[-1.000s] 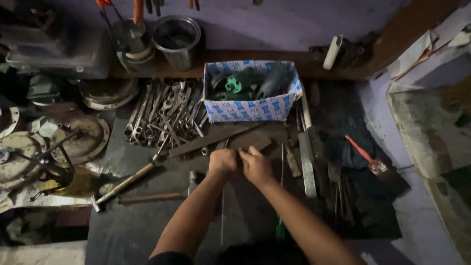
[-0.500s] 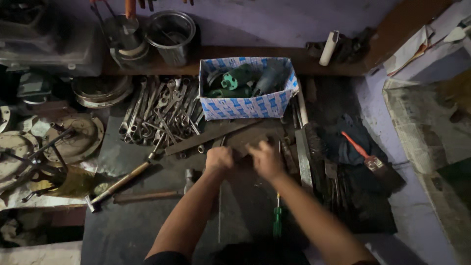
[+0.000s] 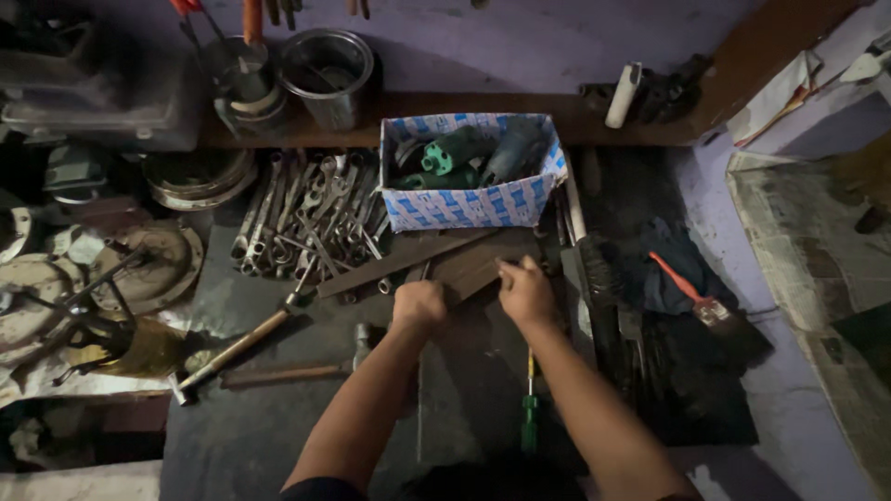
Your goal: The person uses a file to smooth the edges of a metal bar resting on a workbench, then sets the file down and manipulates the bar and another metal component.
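Observation:
Both my hands rest on the dark workbench in front of a blue-and-white cardboard box [image 3: 464, 206]. My left hand [image 3: 419, 303] is closed in a fist around something I cannot make out. My right hand [image 3: 525, 289] pinches the near end of a flat dark metal piece [image 3: 483, 262] that lies beside a long flat file [image 3: 399, 262]. A green-handled screwdriver [image 3: 529, 416] lies between my forearms. The box holds green and grey parts.
A pile of spanners [image 3: 306, 215] lies left of the box, a hammer [image 3: 243, 341] below it. Steel cups [image 3: 327, 67] stand on the back shelf. Round metal discs [image 3: 153, 264] sit at left, a red-handled brush [image 3: 691, 295] and dark cloth at right.
My right hand has moved right and slightly away from my left hand, along the flat metal piece. The view has shifted a little upward.

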